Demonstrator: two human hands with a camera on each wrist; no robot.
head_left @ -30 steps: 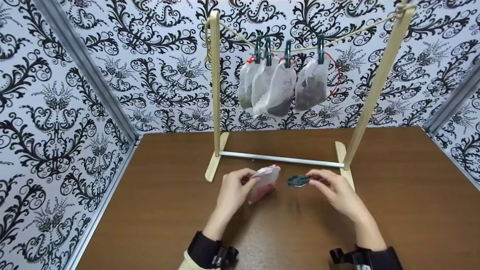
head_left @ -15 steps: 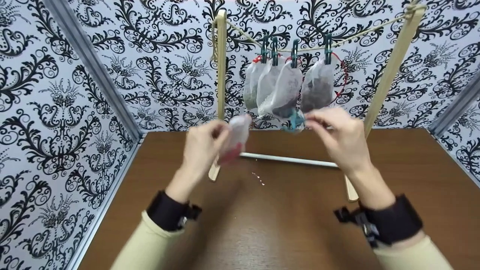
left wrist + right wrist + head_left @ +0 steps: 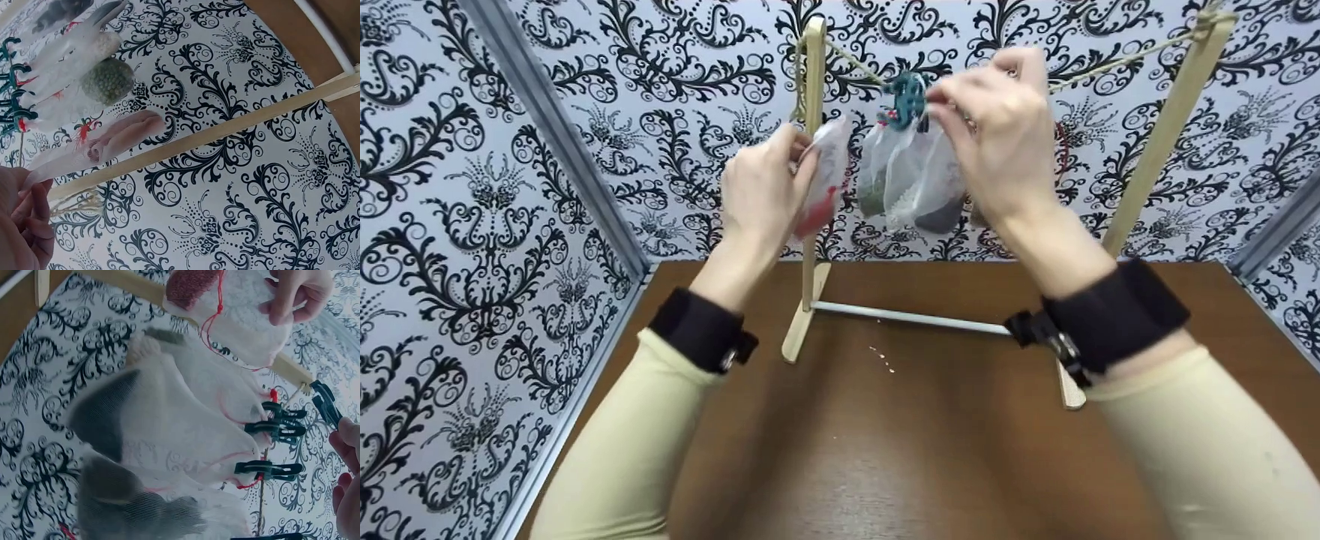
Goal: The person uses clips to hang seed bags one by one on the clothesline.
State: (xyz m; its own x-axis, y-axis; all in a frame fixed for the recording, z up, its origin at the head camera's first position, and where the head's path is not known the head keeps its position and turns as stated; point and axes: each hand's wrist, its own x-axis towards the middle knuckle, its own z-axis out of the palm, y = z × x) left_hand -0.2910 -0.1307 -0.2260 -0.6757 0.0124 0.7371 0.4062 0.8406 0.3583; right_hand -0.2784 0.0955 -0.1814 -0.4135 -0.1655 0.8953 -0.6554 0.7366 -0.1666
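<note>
My left hand (image 3: 761,184) pinches the top of a white mesh drawstring bag (image 3: 830,161) with small red contents at its bottom, in front of the left post. Red cords trail from this bag (image 3: 247,320) in the right wrist view. Between thumb and fingers, my right hand (image 3: 1005,120) holds a dark green clothespin (image 3: 910,97), raised to rope height. In the right wrist view the held clothespin (image 3: 326,404) stands apart from the rope. Several filled mesh bags (image 3: 904,176) hang from the rope; the right hand hides part of them in the head view.
The rope (image 3: 851,61) runs between two wooden posts (image 3: 1166,142). A white bar (image 3: 907,317) joins their feet low on the brown table (image 3: 930,450). A few white specks (image 3: 885,360) lie on the tabletop. Patterned panels (image 3: 495,225) stand behind and beside the frame.
Both hands have risen from low over the table to the rope's height. The left carried the bag up to the left post, the right brought the clothespin up in front of the hanging bags.
</note>
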